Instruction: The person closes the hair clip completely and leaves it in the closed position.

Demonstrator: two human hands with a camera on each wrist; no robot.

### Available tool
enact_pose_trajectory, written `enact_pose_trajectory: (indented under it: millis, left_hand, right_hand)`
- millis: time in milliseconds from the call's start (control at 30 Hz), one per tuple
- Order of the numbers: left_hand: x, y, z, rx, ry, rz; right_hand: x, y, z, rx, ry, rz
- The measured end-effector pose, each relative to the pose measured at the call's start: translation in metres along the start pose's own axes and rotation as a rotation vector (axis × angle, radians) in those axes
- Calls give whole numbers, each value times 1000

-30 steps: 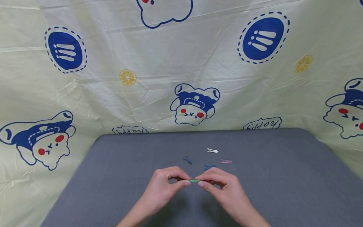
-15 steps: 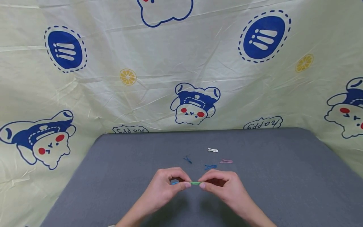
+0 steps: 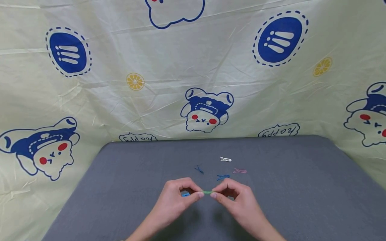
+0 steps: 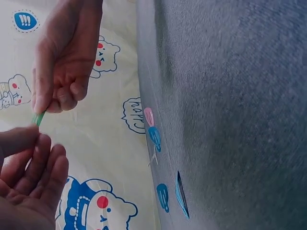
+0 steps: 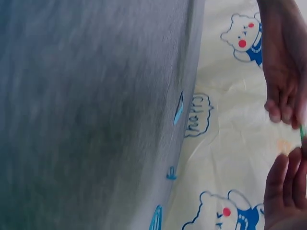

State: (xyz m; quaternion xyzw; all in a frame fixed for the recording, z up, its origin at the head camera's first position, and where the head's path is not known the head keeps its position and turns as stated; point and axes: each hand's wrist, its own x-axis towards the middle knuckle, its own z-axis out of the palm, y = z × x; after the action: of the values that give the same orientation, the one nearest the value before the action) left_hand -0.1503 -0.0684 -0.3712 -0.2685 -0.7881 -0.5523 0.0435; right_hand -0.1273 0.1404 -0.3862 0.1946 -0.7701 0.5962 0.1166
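Observation:
A slim green hair clip (image 3: 207, 192) is held level above the table, one end in each hand. Thumb and fingertips of my left hand (image 3: 176, 197) pinch its left end. My right hand (image 3: 238, 197) pinches the other end the same way. Only the middle of the clip shows; the fingers cover both tips. In the left wrist view a short green piece of the clip (image 4: 38, 118) stands out between the two hands. Through the gap between the left thumb and index finger, part of a light blue hair clip (image 3: 185, 194) appears on the table.
Beyond the hands, more hair clips lie on the grey cloth-covered table (image 3: 126, 187): a white one (image 3: 225, 159), a pink one (image 3: 240, 171), a blue one (image 3: 223, 177) and a darker blue one (image 3: 199, 169). A printed curtain (image 3: 169, 60) hangs behind the table's far edge.
Both hands keep their pinch on the green hair clip and have barely shifted. The light blue clip behind the left hand was hidden a second ago and now partly shows.

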Motion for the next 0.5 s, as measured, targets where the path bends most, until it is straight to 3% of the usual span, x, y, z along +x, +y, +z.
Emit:
enact_pose_trajectory:
  millis: [200, 367, 500]
  left_hand:
    - [-2, 3, 5, 53, 44, 33]
    - [-2, 3, 5, 28, 39, -10]
    - [-1, 1, 5, -13, 16, -29]
  right_hand:
    - [-5, -9, 10, -145, 107, 29]
    - [-3, -8, 10, -108, 115, 23]
    - [-2, -3, 7, -68, 113, -65]
